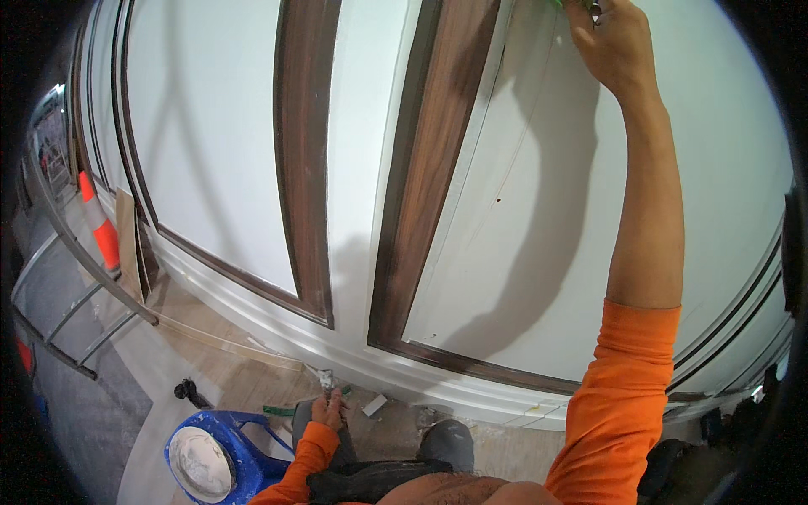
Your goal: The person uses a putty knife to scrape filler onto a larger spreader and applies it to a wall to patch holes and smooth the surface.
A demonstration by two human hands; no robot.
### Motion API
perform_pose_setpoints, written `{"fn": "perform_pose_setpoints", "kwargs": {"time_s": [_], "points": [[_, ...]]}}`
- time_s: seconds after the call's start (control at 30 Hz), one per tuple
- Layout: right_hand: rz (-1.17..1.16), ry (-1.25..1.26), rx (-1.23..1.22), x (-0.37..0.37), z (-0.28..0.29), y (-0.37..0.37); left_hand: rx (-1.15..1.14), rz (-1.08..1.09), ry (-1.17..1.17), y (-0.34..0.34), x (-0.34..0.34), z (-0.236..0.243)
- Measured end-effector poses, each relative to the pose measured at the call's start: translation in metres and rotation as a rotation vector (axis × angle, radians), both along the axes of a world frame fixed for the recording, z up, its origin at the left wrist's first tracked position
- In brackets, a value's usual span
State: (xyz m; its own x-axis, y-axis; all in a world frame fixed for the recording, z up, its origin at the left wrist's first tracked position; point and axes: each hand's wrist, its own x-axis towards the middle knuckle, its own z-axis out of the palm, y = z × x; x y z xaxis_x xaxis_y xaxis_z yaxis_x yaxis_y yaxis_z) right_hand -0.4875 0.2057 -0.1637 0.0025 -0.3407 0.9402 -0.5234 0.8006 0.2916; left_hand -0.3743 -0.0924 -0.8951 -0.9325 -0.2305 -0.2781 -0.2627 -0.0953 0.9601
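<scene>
High on the white wall panel, my right hand is closed around something with a green edge and a shiny metal bit. The upper picture edge cuts it off, so I cannot make out its kind. My right arm is stretched upward and throws a shadow on the panel. Low down, beside my knee, my left hand grips a small tool smeared with white material; it looks like a putty knife. Dark brown wood-grain trim frames the panel, and a small dark hole shows in its surface.
To my left stands a blue plastic stool-like piece with a round white-smeared top. A metal tubular frame, an orange-and-white cone and leaning boards are farther left. Dark items lie at the lower right.
</scene>
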Motion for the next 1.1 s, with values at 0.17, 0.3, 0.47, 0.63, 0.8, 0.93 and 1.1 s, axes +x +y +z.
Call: {"fn": "perform_pose_setpoints", "kwargs": {"time_s": [0.17,0.3,0.47,0.63,0.8,0.93,1.1], "points": [[-0.019,0.033,0.054,0.002,-0.005,0.002,-0.024,0.015,0.132,0.007,0.002,0.013],[-0.052,-0.022,-0.005,0.017,-0.020,-0.009,0.038,0.004,0.102,0.009,0.013,0.040],[-0.336,-0.268,-0.148,0.004,-0.023,0.010,0.032,-0.028,0.044,0.017,0.020,0.070],[-0.086,-0.003,0.044,-0.006,-0.050,0.021,0.102,-0.062,0.048,0.019,0.011,0.042],[0.008,-0.058,0.041,-0.005,-0.076,0.015,0.102,-0.043,0.060,0.017,0.012,0.033],[0.032,-0.169,-0.097,-0.006,-0.065,0.024,0.056,-0.022,0.136,0.021,0.013,0.040],[0.177,-0.043,-0.244,-0.005,-0.016,0.014,0.072,-0.008,0.096,0.020,0.006,0.027]]}}
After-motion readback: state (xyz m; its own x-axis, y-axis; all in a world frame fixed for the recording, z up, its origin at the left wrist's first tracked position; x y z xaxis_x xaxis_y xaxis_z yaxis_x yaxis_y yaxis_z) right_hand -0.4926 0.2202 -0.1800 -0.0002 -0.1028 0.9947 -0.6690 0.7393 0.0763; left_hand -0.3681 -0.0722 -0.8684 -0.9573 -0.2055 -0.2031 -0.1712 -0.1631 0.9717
